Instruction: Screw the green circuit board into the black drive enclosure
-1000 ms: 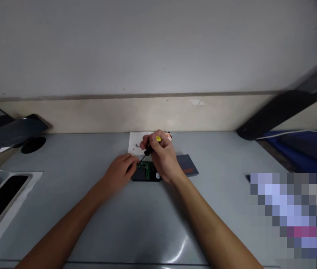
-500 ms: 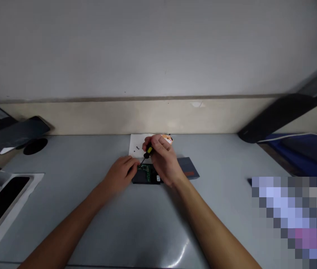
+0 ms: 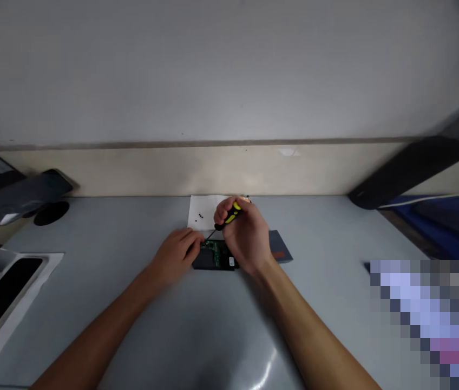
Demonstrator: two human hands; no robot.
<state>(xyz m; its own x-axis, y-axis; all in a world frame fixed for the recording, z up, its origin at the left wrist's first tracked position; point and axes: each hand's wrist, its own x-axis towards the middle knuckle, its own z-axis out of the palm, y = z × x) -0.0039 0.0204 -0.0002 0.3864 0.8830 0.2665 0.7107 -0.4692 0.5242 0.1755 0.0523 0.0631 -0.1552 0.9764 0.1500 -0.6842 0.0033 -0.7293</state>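
Note:
A black and yellow screwdriver [image 3: 233, 213] is gripped in my right hand [image 3: 249, 238], its thin shaft slanting down and left. The tip reaches the upper left part of an opened, flat black device [image 3: 214, 260]. A green circuit board [image 3: 216, 250] is exposed in it. My left hand [image 3: 178, 252] has its fingers closed at the device's upper left corner, close to the screwdriver tip. Just behind lies a white paper [image 3: 197, 208] with several tiny dark screws [image 3: 201, 215] on it. My right hand hides part of the device and the paper.
A dark grey flat panel [image 3: 280, 246] with a reddish mark lies right of the device. Leftward are a phone on a stand [image 3: 22, 195] and a black-screened phone [image 3: 0, 303] on white sheeting. A black post [image 3: 408, 170] stands at the back right.
My right hand has moved slightly right and turned, so more of the screwdriver handle shows and its shaft leans further over. My left hand stays at the device's corner.

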